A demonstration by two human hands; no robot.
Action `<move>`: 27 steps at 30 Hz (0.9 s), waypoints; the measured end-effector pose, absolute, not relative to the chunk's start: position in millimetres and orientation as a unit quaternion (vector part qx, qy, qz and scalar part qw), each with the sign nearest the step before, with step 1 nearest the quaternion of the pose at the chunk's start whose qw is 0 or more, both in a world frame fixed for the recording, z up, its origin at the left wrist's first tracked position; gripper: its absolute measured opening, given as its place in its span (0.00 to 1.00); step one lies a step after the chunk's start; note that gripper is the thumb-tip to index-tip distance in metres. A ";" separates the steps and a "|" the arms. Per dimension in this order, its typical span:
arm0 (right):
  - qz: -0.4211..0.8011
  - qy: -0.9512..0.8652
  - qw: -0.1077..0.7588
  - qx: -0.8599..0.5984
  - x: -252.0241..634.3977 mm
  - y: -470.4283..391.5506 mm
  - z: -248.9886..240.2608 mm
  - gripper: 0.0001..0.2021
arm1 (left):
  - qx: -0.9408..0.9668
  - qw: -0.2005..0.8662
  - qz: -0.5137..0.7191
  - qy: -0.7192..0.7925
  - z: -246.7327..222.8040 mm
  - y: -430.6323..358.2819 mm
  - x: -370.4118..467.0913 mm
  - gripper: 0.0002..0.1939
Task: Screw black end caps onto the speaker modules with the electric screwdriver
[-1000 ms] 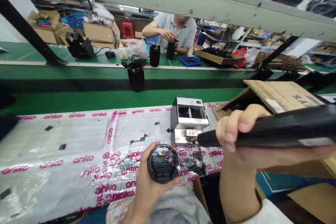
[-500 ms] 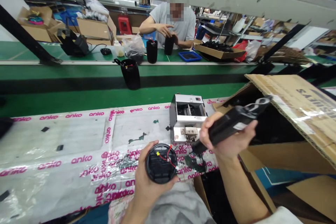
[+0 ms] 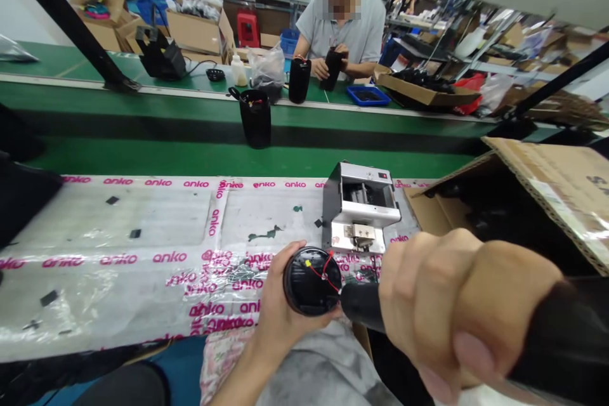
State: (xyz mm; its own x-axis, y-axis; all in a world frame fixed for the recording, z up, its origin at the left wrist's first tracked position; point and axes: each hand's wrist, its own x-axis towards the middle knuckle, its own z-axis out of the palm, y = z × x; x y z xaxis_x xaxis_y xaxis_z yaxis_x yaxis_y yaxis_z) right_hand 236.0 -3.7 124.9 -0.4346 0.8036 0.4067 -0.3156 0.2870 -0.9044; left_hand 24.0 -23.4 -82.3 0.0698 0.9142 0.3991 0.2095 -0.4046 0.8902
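My left hand (image 3: 284, 304) is wrapped round a black cylindrical housing (image 3: 304, 295), whose open end faces up. Inside it show red wires (image 3: 328, 266) and a small yellow connector (image 3: 307, 263). Close to the camera, my right hand (image 3: 457, 304) is closed round a long black tool (image 3: 364, 306); its narrow end points left, at the right rim of the housing. I cannot tell whether the tip touches the rim. A silver and black machine (image 3: 364, 206) stands on the table just behind both hands.
An open cardboard box (image 3: 552, 171) is at the right. Behind the plastic-covered table (image 3: 162, 216) runs a green conveyor (image 3: 190, 152) with a black cylinder (image 3: 257, 120) at its far edge. Across it, a person (image 3: 366, 32) holds another black cylinder (image 3: 332, 70).
My right hand has turned the black tool and brought it nearer the camera, its narrow end now beside the housing. The view has shifted, and the person across has lowered their hands on the cylinder.
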 end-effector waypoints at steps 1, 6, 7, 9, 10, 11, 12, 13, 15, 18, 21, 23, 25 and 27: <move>0.572 -0.660 0.456 -0.170 235.0 2.0 125.6 0.08 | 0.652 0.331 0.529 0.430 -81.6 -23.0 24.4 0.53; 0.561 -0.681 0.441 -0.164 232.4 8.9 118.0 0.09 | 0.653 0.331 0.530 0.428 -80.1 -22.5 24.4 0.53; 0.556 -0.676 0.453 -0.169 231.1 8.2 115.9 0.08 | 0.653 0.334 0.528 0.428 -80.9 -22.9 24.1 0.54; 0.560 -0.685 0.440 -0.153 227.7 7.4 113.6 0.08 | 0.652 0.342 0.525 0.427 -83.8 -24.0 23.9 0.55; 0.564 -0.691 0.427 -0.147 225.8 7.3 113.7 0.09 | 0.650 0.346 0.526 0.425 -85.7 -24.7 24.0 0.55; 0.567 -0.699 0.413 -0.137 223.9 7.1 114.5 0.11 | 0.648 0.350 0.527 0.424 -87.5 -25.4 24.4 0.55; 0.569 -0.707 0.400 -0.128 221.8 6.7 115.7 0.13 | 0.646 0.351 0.529 0.423 -89.2 -26.0 24.8 0.55; 0.572 -0.710 0.389 -0.131 219.7 5.8 117.1 0.16 | 0.645 0.351 0.531 0.423 -90.4 -26.6 25.4 0.55; 0.577 -0.693 0.398 -0.165 215.3 2.8 118.6 0.20 | 0.643 0.347 0.534 0.426 -90.8 -27.3 26.4 0.54; 0.601 -0.653 0.413 -0.204 207.9 -3.2 114.2 0.23 | 0.642 0.348 0.534 0.428 -87.3 -27.5 27.3 0.55; 0.594 -0.607 0.460 -0.259 198.6 -10.9 102.0 0.22 | 0.635 0.361 0.532 0.427 -83.4 -27.7 27.9 0.58; 0.582 -0.577 0.492 -0.293 191.9 -18.9 92.8 0.24 | 0.631 0.364 0.535 0.428 -82.5 -27.8 28.4 0.57; 0.580 -0.552 0.515 -0.308 186.0 -30.0 85.6 0.25 | 0.631 0.359 0.539 0.428 -82.9 -27.6 28.9 0.56; 0.570 -0.518 0.542 -0.337 181.0 -43.0 81.3 0.23 | 0.633 0.351 0.542 0.427 -83.9 -26.9 29.3 0.55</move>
